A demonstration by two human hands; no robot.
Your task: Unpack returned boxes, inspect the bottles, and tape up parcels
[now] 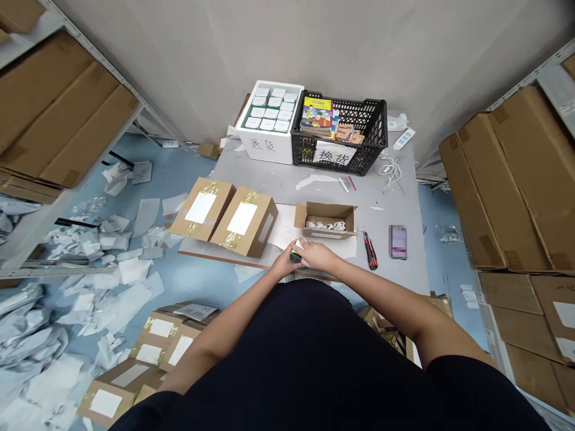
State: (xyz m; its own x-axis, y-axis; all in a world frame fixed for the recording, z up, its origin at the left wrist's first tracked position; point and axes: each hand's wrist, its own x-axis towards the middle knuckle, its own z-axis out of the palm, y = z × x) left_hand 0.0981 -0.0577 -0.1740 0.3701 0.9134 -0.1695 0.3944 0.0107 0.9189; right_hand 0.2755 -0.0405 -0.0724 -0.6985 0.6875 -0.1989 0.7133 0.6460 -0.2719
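Note:
At the table's front edge, my left hand and my right hand are together around a small dark green and white box. Both hands' fingers are closed on it. Just behind them stands an open cardboard box with crumpled, printed paper pieces inside. To its right lies a black and red box cutter, and farther right a phone. Two taped cartons with white labels, one beside the other, stand left of my hands.
A white foam box of small white-topped boxes and a black crate with books stand at the back of the table. Shelves with large cartons flank both sides. Paper scraps and labelled cartons are on the floor.

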